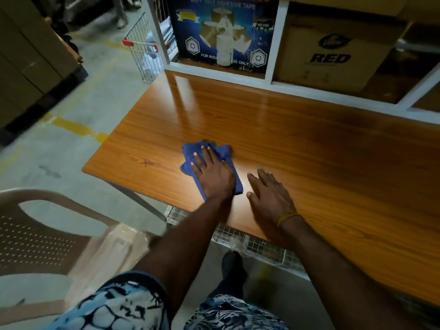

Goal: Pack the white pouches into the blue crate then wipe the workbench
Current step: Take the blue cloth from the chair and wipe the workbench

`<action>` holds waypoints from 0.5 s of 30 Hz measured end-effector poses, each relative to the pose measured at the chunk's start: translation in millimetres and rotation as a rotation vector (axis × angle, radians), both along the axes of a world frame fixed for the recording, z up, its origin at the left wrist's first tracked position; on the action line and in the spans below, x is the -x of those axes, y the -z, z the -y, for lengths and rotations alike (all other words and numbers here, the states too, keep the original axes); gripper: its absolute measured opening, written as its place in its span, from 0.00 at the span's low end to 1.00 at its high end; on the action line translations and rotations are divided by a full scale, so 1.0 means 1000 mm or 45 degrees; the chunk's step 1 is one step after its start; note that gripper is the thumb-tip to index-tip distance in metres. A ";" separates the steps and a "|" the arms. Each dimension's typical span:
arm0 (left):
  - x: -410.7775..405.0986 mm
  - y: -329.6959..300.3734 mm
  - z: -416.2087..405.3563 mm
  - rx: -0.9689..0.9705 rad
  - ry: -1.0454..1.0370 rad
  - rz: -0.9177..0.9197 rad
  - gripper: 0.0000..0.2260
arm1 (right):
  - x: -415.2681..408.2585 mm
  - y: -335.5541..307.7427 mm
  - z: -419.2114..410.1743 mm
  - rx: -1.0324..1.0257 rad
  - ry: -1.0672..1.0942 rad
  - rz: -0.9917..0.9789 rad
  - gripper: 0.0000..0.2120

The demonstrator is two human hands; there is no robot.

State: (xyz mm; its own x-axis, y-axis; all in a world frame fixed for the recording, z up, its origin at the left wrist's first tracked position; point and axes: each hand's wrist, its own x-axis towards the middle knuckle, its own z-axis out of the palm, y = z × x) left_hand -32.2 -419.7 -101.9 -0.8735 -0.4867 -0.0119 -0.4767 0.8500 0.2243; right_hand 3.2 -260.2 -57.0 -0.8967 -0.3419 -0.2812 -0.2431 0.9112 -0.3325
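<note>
A folded blue cloth (190, 153) lies on the glossy wooden workbench (309, 144), near its front left part. My left hand (212, 175) presses flat on the cloth with straight, spread fingers. Just to its right, my right hand (269, 196) rests palm down on the bare wood, fingers straight, a yellow band on the wrist. No white pouches and no blue crate are in view.
A white shelf frame (273, 84) at the bench's back holds a blue adhesive-tape box (223, 32) and a brown "RED" carton (333, 53). A wire trolley (142, 51) stands at the back left. A beige plastic chair (42, 234) sits at my left. Wire mesh (252, 244) runs under the bench.
</note>
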 end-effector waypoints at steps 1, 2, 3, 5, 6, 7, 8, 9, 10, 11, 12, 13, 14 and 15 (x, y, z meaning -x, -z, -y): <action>0.013 0.001 0.000 0.000 -0.007 0.002 0.29 | 0.007 0.001 0.000 0.001 0.000 0.004 0.29; 0.026 0.002 0.000 -0.003 -0.012 0.004 0.29 | 0.014 0.002 0.000 0.000 0.003 0.007 0.29; 0.039 0.003 0.000 -0.007 -0.014 0.004 0.29 | 0.021 0.003 0.000 -0.006 0.011 0.009 0.29; 0.064 0.003 0.000 -0.015 -0.011 -0.008 0.29 | 0.036 0.006 0.000 -0.023 0.026 0.006 0.29; 0.076 0.004 0.000 -0.015 0.001 -0.012 0.29 | 0.044 0.007 0.001 -0.030 0.032 0.008 0.29; 0.088 0.004 0.001 -0.010 0.016 -0.011 0.28 | 0.052 0.009 0.001 -0.037 0.038 0.015 0.29; 0.102 0.005 0.001 -0.007 0.030 -0.008 0.28 | 0.062 0.009 0.002 -0.042 0.047 0.027 0.29; 0.115 0.006 0.002 -0.006 0.040 -0.007 0.28 | 0.073 0.010 0.003 -0.048 0.054 0.041 0.29; 0.129 0.006 0.003 -0.009 0.049 -0.008 0.28 | 0.083 0.011 0.004 -0.052 0.058 0.046 0.29; 0.142 0.007 0.003 -0.010 0.061 -0.011 0.28 | 0.094 0.012 0.005 -0.056 0.062 0.047 0.29; 0.154 0.007 0.002 -0.011 0.078 -0.014 0.28 | 0.104 0.012 0.006 -0.053 0.068 0.043 0.29; 0.167 0.007 0.001 -0.014 0.101 -0.016 0.28 | 0.113 0.012 0.006 -0.041 0.080 0.045 0.29; 0.180 0.006 0.000 -0.022 0.124 -0.016 0.28 | 0.122 0.012 0.006 -0.027 0.089 0.054 0.29; 0.193 0.006 -0.001 -0.029 0.144 -0.019 0.28 | 0.130 0.011 0.005 -0.020 0.096 0.064 0.29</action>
